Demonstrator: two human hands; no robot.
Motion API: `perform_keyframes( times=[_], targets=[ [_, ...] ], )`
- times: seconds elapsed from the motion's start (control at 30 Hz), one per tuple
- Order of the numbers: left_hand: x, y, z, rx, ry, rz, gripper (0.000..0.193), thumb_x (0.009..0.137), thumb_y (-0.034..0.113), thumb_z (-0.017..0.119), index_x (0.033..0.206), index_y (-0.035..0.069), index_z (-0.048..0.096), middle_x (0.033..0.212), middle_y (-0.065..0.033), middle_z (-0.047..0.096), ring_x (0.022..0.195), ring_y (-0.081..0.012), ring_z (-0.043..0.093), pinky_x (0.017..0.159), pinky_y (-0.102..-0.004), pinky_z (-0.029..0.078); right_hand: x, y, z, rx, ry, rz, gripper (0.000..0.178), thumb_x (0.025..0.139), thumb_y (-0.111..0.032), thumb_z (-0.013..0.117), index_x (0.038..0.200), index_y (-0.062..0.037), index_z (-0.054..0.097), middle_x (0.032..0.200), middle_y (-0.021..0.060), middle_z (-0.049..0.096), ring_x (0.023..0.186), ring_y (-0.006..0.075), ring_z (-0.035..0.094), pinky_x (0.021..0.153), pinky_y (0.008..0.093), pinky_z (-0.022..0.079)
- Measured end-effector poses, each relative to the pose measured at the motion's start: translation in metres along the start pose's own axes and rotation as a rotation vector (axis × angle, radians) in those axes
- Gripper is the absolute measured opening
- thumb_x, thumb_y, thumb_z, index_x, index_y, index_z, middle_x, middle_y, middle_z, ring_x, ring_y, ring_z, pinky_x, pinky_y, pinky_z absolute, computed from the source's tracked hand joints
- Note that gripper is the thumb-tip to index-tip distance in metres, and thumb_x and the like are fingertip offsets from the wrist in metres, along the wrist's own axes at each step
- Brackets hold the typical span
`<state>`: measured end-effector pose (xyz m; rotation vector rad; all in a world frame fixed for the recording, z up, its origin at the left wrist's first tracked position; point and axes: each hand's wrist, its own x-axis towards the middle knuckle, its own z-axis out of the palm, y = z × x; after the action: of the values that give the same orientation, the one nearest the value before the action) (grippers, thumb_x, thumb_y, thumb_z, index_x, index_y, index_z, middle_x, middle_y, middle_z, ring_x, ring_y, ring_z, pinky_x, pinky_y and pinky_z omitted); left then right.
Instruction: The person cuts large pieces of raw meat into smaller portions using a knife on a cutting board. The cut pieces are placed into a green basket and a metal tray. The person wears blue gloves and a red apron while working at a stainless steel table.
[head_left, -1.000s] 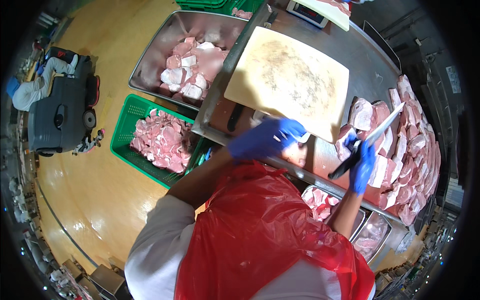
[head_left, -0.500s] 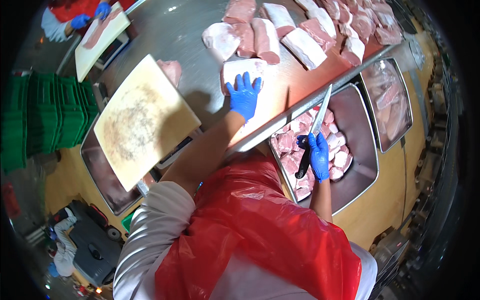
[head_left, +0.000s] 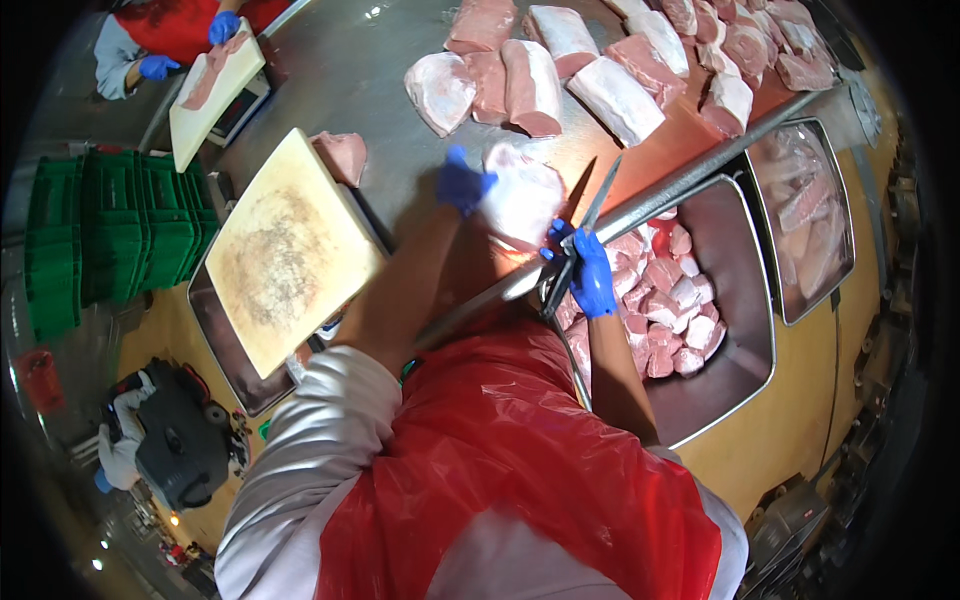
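Just beside the left fingers (head_left: 484, 184) lies meat (head_left: 527, 197).

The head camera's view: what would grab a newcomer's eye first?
Probably the shiny red plastic apron, filling the lower middle. Next, the steel-bladed knife in the blue-gloved right hand, at the near edge of the grey metal table, with the blurred, blue-gloved left hand by the left edge of a pale pink meat slab. Thick pink-and-white meat cuts crowd the upper right.
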<state>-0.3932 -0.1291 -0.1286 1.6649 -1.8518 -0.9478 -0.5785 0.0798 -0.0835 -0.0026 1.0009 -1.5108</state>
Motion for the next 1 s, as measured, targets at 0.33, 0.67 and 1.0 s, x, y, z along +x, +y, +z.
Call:
perform_keyframes(
  times=[0.33,0.67,1.0],
  targets=[
    [-0.057,0.004,0.035,-0.954,-0.363,-0.109,0.032,0.083,0.001,0.074,0.114,-0.006,0.069,0.101,-0.0108,0.073,0.088,-0.0212,0.072,0.079,-0.0337,0.059,0.089,0.006,0.014,-0.747,-0.111,-0.19,0.025,0.102,-0.026,0.06,0.108,-0.0026,0.067,0.092,0.0016,0.066,0.083,0.0118,0.055,0.079,0.0296,0.047],
    [-0.086,0.029,0.071,-1.141,-0.439,-0.457,0.058,0.071,-0.007,0.071,0.128,-0.001,0.059,0.11,-0.0147,0.068,0.097,-0.0296,0.07,0.081,-0.0439,0.06,0.069,-0.005,-0.025,-0.479,0.038,-0.166,0.021,0.104,-0.024,0.054,0.107,-0.0049,0.063,0.088,0.0041,0.065,0.078,0.0135,0.06,0.072,0.0303,0.05],
    [-0.159,0.095,-0.098,-0.11,0.162,0.269,0.054,0.07,0.021,0.078,0.117,0.007,0.056,0.099,-0.0263,0.066,0.094,-0.0469,0.065,0.081,-0.0515,0.053,-0.005,0.03,0.087,0.048,-0.216,-0.036,0.034,0.102,-0.031,0.059,0.128,-0.0091,0.061,0.103,0.0036,0.067,0.09,0.0168,0.064,0.084,0.0351,0.055]
  ],
)
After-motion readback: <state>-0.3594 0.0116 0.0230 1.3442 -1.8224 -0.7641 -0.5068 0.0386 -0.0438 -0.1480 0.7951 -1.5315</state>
